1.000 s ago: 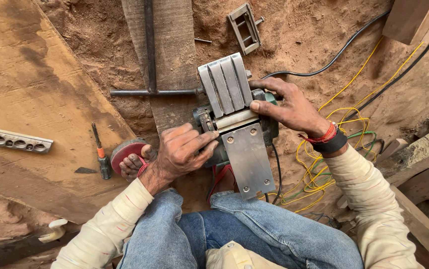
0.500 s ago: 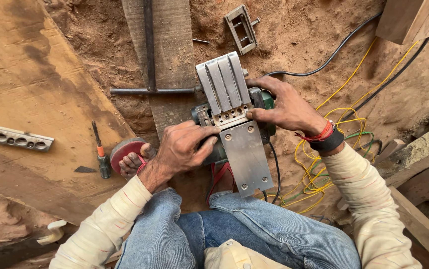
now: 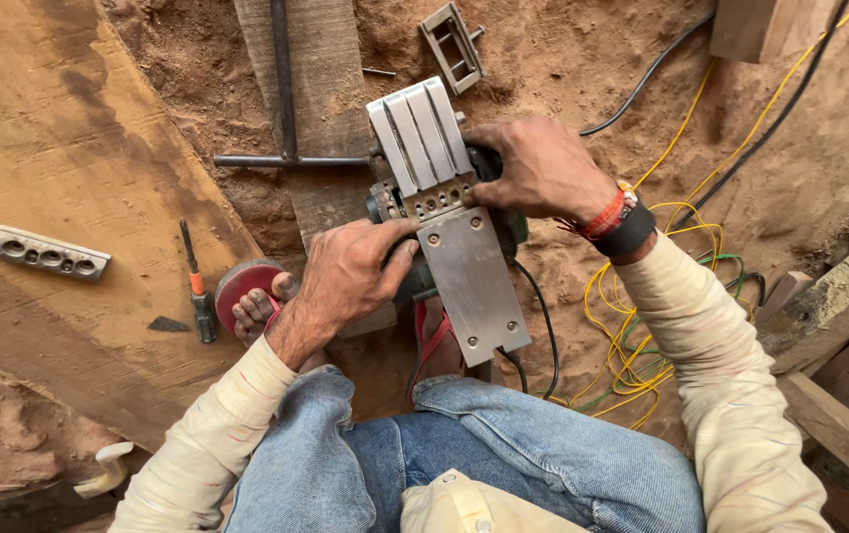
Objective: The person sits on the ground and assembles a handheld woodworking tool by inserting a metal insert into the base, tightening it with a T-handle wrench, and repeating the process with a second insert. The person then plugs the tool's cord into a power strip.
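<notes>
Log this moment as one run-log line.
left hand: grips upturned electric planer at blade drum | right hand: steadies planer body | screwdriver: on wooden plank, untouched | yellow wires: on sawdust

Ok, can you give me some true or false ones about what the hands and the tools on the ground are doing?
1. Both hands are on the upturned power planer. True: the left hand grips its side and the right hand holds its far end.
2. The screwdriver is in the left hand. False: it lies on the wooden plank, apart from both hands.
3. Yellow wire lies tangled on the sandy ground below the right arm. True.
4. The planer's flat metal base faces down. False: it faces up toward the camera.
5. The metal bracket rests on the planer. False: it lies on the sand beyond it.
</notes>
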Demonstrator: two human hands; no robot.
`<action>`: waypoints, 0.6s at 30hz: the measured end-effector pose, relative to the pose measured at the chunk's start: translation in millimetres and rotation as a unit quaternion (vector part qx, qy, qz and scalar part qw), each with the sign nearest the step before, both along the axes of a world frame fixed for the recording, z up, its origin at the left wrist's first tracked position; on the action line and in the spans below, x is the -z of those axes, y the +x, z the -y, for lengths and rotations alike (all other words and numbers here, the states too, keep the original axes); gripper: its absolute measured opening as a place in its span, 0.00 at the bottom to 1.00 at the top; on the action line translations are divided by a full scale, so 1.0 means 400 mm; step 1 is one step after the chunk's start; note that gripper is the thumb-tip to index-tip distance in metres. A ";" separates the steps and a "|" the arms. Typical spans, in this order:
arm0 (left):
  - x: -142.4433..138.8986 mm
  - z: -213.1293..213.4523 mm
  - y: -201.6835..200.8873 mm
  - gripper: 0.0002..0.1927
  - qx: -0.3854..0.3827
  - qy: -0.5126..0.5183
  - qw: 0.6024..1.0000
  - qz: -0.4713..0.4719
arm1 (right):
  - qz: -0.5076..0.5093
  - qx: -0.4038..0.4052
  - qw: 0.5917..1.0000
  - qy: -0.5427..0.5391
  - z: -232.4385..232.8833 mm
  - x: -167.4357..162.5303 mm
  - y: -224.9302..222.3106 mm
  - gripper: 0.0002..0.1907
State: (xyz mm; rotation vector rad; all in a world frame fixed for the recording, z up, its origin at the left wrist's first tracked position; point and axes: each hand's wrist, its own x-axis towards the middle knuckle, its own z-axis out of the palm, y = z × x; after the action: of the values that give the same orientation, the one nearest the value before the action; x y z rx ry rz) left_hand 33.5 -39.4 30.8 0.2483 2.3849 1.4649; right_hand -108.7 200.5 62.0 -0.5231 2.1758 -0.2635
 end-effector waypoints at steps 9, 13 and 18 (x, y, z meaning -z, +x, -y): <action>-0.017 0.001 0.038 0.20 0.002 -0.036 0.999 -0.041 | 0.001 0.043 0.997 -0.069 -0.048 0.072 0.032 0.37; -0.013 0.007 0.062 0.12 -0.070 0.010 0.996 -0.050 | -0.056 0.007 0.994 -0.092 -0.049 0.083 0.041 0.38; 0.028 0.052 0.080 0.08 -0.196 0.059 0.969 0.139 | -0.060 -0.006 0.996 -0.059 -0.040 0.070 0.028 0.39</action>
State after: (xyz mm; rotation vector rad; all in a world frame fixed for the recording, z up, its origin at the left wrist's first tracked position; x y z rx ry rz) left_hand 65.5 -60.3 19.7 -0.4016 2.1996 1.6825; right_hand -97.7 216.4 34.1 -0.6327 2.2829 -0.3651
